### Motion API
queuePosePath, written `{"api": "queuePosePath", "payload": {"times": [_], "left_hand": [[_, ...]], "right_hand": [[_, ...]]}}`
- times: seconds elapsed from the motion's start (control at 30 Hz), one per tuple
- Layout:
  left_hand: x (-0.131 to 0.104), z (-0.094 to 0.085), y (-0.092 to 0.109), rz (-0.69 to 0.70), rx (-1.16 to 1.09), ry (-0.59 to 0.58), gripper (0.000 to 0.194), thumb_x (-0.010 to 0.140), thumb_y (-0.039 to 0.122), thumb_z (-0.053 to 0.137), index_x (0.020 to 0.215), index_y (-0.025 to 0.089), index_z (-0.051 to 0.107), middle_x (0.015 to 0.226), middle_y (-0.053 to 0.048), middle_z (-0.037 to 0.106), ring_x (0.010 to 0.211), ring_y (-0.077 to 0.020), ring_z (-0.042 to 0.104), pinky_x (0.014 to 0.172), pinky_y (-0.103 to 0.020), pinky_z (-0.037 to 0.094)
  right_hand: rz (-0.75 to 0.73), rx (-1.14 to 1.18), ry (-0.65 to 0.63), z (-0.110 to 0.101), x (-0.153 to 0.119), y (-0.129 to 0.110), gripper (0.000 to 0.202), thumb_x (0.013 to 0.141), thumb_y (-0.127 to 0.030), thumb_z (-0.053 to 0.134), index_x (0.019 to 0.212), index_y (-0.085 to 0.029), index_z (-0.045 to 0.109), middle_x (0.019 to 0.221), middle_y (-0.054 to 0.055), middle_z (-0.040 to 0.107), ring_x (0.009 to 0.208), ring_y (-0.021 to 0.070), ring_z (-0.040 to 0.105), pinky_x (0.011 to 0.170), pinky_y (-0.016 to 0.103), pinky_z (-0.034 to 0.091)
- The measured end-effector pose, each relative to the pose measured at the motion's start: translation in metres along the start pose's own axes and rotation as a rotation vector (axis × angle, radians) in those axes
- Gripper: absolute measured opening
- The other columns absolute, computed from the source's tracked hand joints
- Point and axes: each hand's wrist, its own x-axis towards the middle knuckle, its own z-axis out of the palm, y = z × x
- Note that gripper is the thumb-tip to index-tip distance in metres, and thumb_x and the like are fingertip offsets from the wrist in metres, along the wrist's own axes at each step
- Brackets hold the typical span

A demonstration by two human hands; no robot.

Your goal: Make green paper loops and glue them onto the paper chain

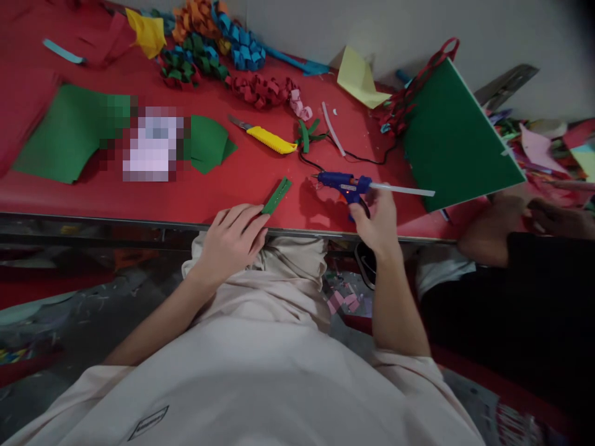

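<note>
My left hand (pixel 236 236) is closed at the table's front edge, its fingers on a folded green paper strip (pixel 277 196) with a shiny line, perhaps glue, along its top. In my right hand (pixel 379 217) is a blue hot glue gun (pixel 338 181), its nozzle pointing left toward the strip but apart from it. A long translucent glue stick (pixel 404 189) sticks out of the gun's back. Just beyond lie a yellow utility knife (pixel 272 139), blade to the left, several small green strips (pixel 305 136) and a loose glue stick (pixel 333 128).
Curled paper chains (pixel 260 90) line the back of the red table (pixel 223 192). Green sheets (pixel 77 133) and a pixelated item lie left. A large green board (pixel 460 139) leans at right, near a co-worker's arm (pixel 493 229). A black cord (pixel 372 162) runs behind the gun.
</note>
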Motion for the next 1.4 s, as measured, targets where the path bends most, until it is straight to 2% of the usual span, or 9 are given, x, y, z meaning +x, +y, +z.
{"api": "queuePosePath", "payload": {"times": [0.07, 0.1, 0.17, 0.3, 0.47, 0.6, 1.1, 1.23, 1.4], "left_hand": [[0.001, -0.003, -0.002, 0.003, -0.019, -0.002, 0.030, 0.096, 0.019, 0.056, 0.124, 0.018, 0.067, 0.130, -0.012, 0.071, 0.120, -0.0292, 0.065, 0.093, -0.044, 0.048], [0.001, -0.005, -0.003, 0.010, -0.029, 0.002, 0.029, 0.096, 0.019, 0.056, 0.123, 0.018, 0.068, 0.129, -0.012, 0.072, 0.119, -0.0288, 0.066, 0.092, -0.044, 0.049], [0.003, -0.008, -0.006, 0.024, -0.039, 0.019, 0.027, 0.095, 0.017, 0.057, 0.119, 0.018, 0.069, 0.127, -0.011, 0.074, 0.115, -0.0280, 0.067, 0.090, -0.044, 0.050], [0.007, -0.012, -0.014, 0.055, -0.036, -0.001, 0.025, 0.094, 0.015, 0.058, 0.115, 0.017, 0.071, 0.123, -0.009, 0.076, 0.111, -0.0268, 0.068, 0.087, -0.043, 0.050], [0.007, -0.014, -0.018, 0.090, -0.039, -0.064, 0.029, 0.095, 0.016, 0.056, 0.120, 0.017, 0.070, 0.126, -0.009, 0.074, 0.115, -0.0271, 0.066, 0.090, -0.044, 0.051], [0.004, -0.013, -0.020, 0.089, -0.054, -0.073, 0.035, 0.096, 0.015, 0.054, 0.127, 0.019, 0.068, 0.131, -0.010, 0.072, 0.118, -0.0276, 0.065, 0.091, -0.045, 0.051], [-0.006, -0.018, -0.022, 0.161, -0.008, -0.178, 0.050, 0.098, 0.015, 0.048, 0.147, 0.022, 0.055, 0.146, -0.011, 0.063, 0.131, -0.0298, 0.058, 0.099, -0.049, 0.048], [-0.001, -0.019, -0.016, 0.117, 0.025, -0.168, 0.053, 0.100, 0.024, 0.049, 0.152, 0.018, 0.046, 0.138, -0.015, 0.066, 0.125, -0.0303, 0.060, 0.097, -0.048, 0.047], [0.012, -0.014, -0.008, 0.129, 0.093, -0.208, 0.047, 0.101, 0.032, 0.051, 0.143, 0.013, 0.057, 0.126, -0.018, 0.069, 0.114, -0.0330, 0.062, 0.090, -0.048, 0.046]], "right_hand": [[0.107, -0.064, 0.387, 0.002, -0.023, -0.018, 0.041, 0.104, -0.043, 0.036, 0.118, -0.016, 0.063, 0.101, 0.016, 0.065, 0.092, 0.0306, 0.063, 0.082, 0.048, 0.050], [0.080, -0.078, 0.417, 0.003, -0.032, -0.030, 0.037, 0.104, -0.040, 0.037, 0.113, -0.018, 0.064, 0.095, 0.015, 0.064, 0.089, 0.0303, 0.062, 0.081, 0.047, 0.049], [-0.102, -0.098, 0.228, 0.006, -0.038, -0.057, 0.026, 0.102, -0.035, 0.046, 0.109, -0.022, 0.067, 0.092, 0.013, 0.066, 0.092, 0.0309, 0.062, 0.083, 0.047, 0.048], [-0.386, -0.172, -0.208, 0.016, 0.002, -0.098, 0.037, 0.104, -0.021, 0.041, 0.134, -0.027, 0.062, 0.128, 0.011, 0.068, 0.120, 0.0295, 0.058, 0.097, 0.047, 0.040], [-0.591, -0.233, -0.352, 0.036, 0.070, -0.110, 0.034, 0.107, -0.019, 0.038, 0.119, -0.024, 0.070, 0.120, 0.008, 0.071, 0.118, 0.0266, 0.054, 0.101, 0.049, 0.035], [-0.624, -0.295, -0.481, 0.041, 0.084, -0.111, 0.037, 0.109, -0.025, 0.039, 0.103, -0.019, 0.076, 0.103, 0.009, 0.073, 0.108, 0.0262, 0.055, 0.098, 0.048, 0.036], [-0.515, -0.111, -0.376, 0.031, 0.021, -0.094, 0.037, 0.105, -0.024, 0.043, 0.129, -0.017, 0.070, 0.140, 0.011, 0.068, 0.121, 0.0278, 0.060, 0.101, 0.046, 0.044], [-0.478, -0.137, -0.345, 0.035, 0.008, -0.098, 0.041, 0.106, -0.024, 0.041, 0.137, -0.016, 0.065, 0.152, 0.011, 0.059, 0.127, 0.0280, 0.058, 0.106, 0.047, 0.041], [-0.451, -0.160, -0.312, 0.039, 0.002, -0.105, 0.040, 0.107, -0.028, 0.039, 0.138, -0.021, 0.064, 0.158, 0.007, 0.053, 0.128, 0.0262, 0.057, 0.108, 0.048, 0.037]]}}
